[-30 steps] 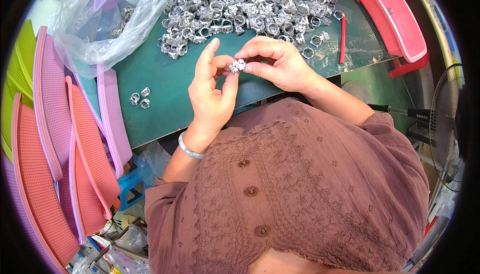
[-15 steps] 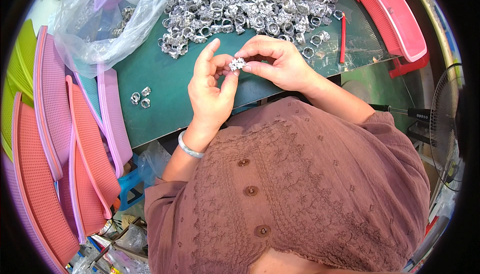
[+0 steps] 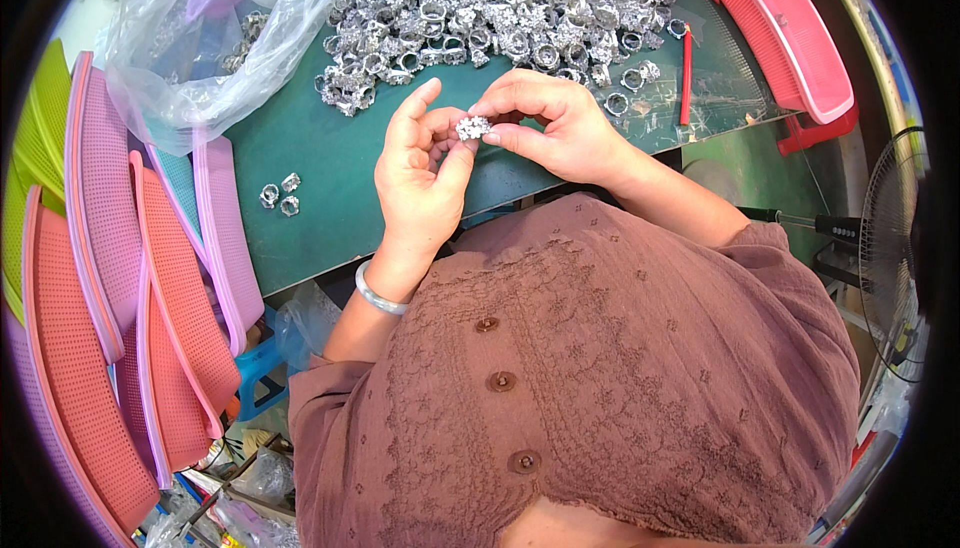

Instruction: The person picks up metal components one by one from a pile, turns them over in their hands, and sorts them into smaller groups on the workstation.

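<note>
Between my two hands is a silver ring [image 3: 472,128] whose top is a cluster of small, pale, sparkling stones. My left hand [image 3: 418,173] pinches it between thumb and bent fingers, the index finger raised. From the right, the thumb and forefinger of my right hand [image 3: 555,126] close on the ring's other side. Its band is mostly hidden by my fingers. A large heap of similar silver rings [image 3: 510,8] lies beyond my hands on the green tabletop [image 3: 330,188]. Three loose rings [image 3: 280,194] sit apart at the left.
A clear plastic bag [image 3: 215,58] with some rings inside stands at the back left. Purple, orange and green perforated baskets [image 3: 100,218] crowd the left side. A red stick-like tool [image 3: 686,78] and a pink basket [image 3: 775,33] are at the right, with a fan [image 3: 890,248] beyond.
The ring has tilted slightly between my fingers and shifted a touch to the left. Both hands keep nearly the same place and grip.
</note>
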Motion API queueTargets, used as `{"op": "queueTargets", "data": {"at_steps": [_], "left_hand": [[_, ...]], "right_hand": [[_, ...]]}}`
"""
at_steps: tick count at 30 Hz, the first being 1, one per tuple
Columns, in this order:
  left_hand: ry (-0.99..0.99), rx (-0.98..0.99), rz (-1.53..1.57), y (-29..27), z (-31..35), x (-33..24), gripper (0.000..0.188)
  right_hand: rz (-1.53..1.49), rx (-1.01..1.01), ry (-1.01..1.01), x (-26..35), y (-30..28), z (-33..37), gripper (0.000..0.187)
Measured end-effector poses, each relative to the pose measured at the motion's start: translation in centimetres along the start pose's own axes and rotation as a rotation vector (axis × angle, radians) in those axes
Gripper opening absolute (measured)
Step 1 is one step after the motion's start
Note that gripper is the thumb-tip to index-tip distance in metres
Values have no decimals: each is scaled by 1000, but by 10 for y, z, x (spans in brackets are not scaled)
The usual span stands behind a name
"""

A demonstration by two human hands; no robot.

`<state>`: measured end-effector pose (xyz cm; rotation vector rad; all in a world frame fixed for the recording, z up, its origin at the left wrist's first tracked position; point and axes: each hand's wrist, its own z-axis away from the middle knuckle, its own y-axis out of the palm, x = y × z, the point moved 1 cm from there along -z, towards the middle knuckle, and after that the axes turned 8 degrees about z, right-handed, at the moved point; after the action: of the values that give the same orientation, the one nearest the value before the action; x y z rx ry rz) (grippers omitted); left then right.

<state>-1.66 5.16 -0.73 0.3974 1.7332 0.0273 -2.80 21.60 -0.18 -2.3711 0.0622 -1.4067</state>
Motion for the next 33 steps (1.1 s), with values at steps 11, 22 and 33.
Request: {"op": "queueTargets", "data": {"at_steps": [11, 22, 33], "left_hand": [[-30, -5, 25, 0, 1, -1, 53], [-36, 2, 45, -1, 1, 0, 50], [-290, 7, 279, -1, 2, -3, 38]], "right_hand": [[20, -7, -31, -1, 1, 0, 18], [14, 8, -25, 0, 1, 1, 18], [258, -14, -242, 5, 2, 0, 23]]}}
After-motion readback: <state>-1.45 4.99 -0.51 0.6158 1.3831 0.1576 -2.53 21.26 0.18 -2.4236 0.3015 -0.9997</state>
